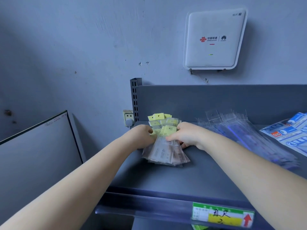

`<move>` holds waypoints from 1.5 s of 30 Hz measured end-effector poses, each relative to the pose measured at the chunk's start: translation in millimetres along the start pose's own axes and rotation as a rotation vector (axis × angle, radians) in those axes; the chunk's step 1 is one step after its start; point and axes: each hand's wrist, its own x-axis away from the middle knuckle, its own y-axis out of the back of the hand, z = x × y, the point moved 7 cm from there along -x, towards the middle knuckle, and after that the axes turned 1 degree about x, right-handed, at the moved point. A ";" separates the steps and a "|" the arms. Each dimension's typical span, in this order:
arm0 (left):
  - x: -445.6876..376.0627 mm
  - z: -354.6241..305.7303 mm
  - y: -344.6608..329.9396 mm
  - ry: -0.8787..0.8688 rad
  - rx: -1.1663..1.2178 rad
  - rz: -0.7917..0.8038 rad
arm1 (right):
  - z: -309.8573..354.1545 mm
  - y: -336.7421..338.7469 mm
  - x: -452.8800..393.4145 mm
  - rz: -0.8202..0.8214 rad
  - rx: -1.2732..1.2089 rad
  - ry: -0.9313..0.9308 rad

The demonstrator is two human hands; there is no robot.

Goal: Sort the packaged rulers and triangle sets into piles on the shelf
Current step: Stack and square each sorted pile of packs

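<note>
Grey metal shelf (191,176), left end: fanned stack of yellow-headed ruler packets (163,140) lying flat. Left hand (142,136) curled against stack's left edge, gripping it. Right hand (186,135) curled over right edge, fingers (171,138) pressed onto packets. Further right: clear-sleeved ruler pile (245,136), then blue-printed packs (292,131). Green-yellow price label (222,214) on shelf lip.

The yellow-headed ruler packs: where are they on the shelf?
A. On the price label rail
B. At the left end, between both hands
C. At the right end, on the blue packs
B: the yellow-headed ruler packs lie fanned at the shelf's left end, with the left hand and right hand on either side.
</note>
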 end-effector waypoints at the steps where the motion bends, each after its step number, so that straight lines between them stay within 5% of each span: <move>1: 1.3 0.8 -0.3 -0.014 -0.044 -0.010 | 1.2 -1.7 0.7 0.017 -0.029 0.004; 6: 4.3 2.6 4.7 -0.038 -0.170 -0.058 | 3.2 0.9 11.1 0.050 -0.007 -0.052; 10: 11.9 -16.7 29.1 -0.031 -0.217 -0.293 | -0.7 31.8 22.5 -0.054 0.077 0.010; 14: 25.3 -65.9 26.3 -0.171 0.097 -0.347 | -18.9 80.7 42.7 -0.217 0.043 0.083; 18: 29.2 -121.2 -12.2 -0.179 0.430 -0.172 | -59.3 136.4 65.5 -0.334 0.038 0.048; 22: 28.8 -149.6 -57.3 0.026 0.748 0.099 | -101.1 173.0 76.7 -0.353 0.008 -0.028; 30: 17.7 -172.7 -79.0 0.330 1.265 0.159 | -140.0 181.3 66.7 -0.202 -0.110 -0.170; 35: 1.3 -185.0 -88.4 0.350 1.118 0.200 | -140.5 170.3 57.8 -0.076 -0.321 -0.180; 40: -10.2 -193.7 -91.9 0.287 0.937 0.132 | -144.0 163.0 44.0 -0.134 -0.260 -0.177; 45: -15.5 -199.2 -94.6 0.165 1.113 0.129 | -143.3 157.0 44.0 -0.171 -0.345 -0.148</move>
